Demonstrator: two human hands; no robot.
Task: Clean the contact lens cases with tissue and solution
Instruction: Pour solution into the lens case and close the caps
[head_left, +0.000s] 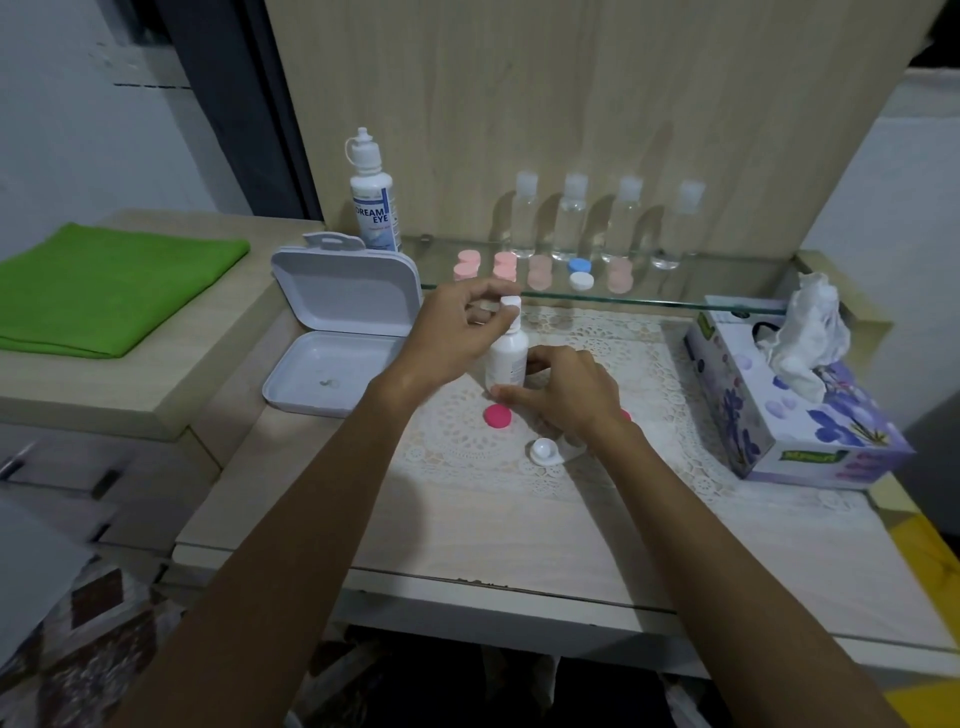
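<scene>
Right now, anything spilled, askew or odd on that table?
One thing: a small greenish smear or residue sits in the base of the open white box. The small white bottle stands upright, left hand on its cap, right hand at its base. No spill visible.

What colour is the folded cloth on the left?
Bright green: the folded cloth shows clearly in the head view.

The bottle (506, 358) was smooth white plastic, its cap (510, 302) matt. The pink lid (497, 416) looked like matt plastic, and the open box (340, 332) like smooth pale plastic with a slight sheen. A lacy doily (597, 332) lay on a pale wood-grain top (467, 535). The shelf (649, 301) was clear glossy glass. The tissue box (810, 426) was printed card holding soft crumpled paper. The green cloth (114, 286) looked matt.
</scene>
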